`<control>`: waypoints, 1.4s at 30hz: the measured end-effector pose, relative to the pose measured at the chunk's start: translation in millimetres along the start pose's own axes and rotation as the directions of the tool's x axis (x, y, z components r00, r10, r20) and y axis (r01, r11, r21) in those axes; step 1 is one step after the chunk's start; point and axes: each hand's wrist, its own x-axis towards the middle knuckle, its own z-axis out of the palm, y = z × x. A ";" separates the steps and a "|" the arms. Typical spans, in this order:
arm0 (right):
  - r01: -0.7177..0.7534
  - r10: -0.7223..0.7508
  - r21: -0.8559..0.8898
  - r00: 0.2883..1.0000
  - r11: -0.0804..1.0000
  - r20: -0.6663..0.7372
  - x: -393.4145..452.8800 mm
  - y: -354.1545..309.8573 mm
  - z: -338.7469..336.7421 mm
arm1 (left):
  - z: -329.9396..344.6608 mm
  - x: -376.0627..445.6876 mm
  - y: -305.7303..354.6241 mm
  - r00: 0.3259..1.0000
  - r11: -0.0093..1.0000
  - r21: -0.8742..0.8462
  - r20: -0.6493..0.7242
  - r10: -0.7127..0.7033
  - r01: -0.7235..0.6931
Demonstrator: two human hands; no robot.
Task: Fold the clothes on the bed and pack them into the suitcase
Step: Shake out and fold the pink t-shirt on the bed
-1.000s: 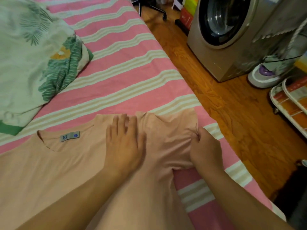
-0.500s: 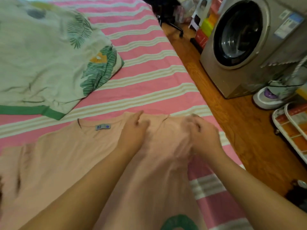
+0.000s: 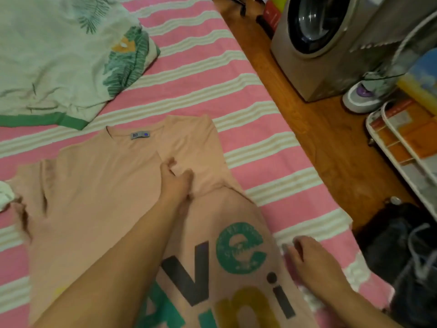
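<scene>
Bed (image 3: 201, 74): covered in a sheet of pink and cream stripes, it fills the left and middle of the view and carries all the clothes.
Floor (image 3: 314, 138): wooden boards along the right edge of the bed.
Washing machine (image 3: 331, 39): stands on the floor at upper right, its round door facing the bed.
Peach T-shirt (image 3: 94, 197): lies spread on the bed close to the person, neck end pointing away; its right side is folded over onto the body, so large green, dark and yellow printed letters show face up (only part of the wording is in view).
Pale green garment (image 3: 59, 55): lies unfolded at the upper left of the bed, with leaf prints and a green hem band, just apart from the T-shirt's collar.
Dark bag (image 3: 406, 256): sits on the floor at lower right, beside the bed's edge; what it is exactly cannot be told.
White wire rack (image 3: 402, 147): at the right edge, holding orange items.
Left hand (image 3: 176, 183): rests on the T-shirt at the top of the folded flap, fingers curled and gathering the cloth.
Right hand (image 3: 312, 263): at the folded edge of the T-shirt, fingers bent downward; blurred, so whether it pinches cloth cannot be told.
Neck label (image 3: 140, 135): small grey tag inside the collar.
</scene>
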 end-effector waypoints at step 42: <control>0.231 -0.228 -0.019 0.968 0.973 0.105 -216.3 -121.0 144.4 | -245.9 -73.3 1.8 0.944 0.741 0.671 -0.235 0.231 -0.014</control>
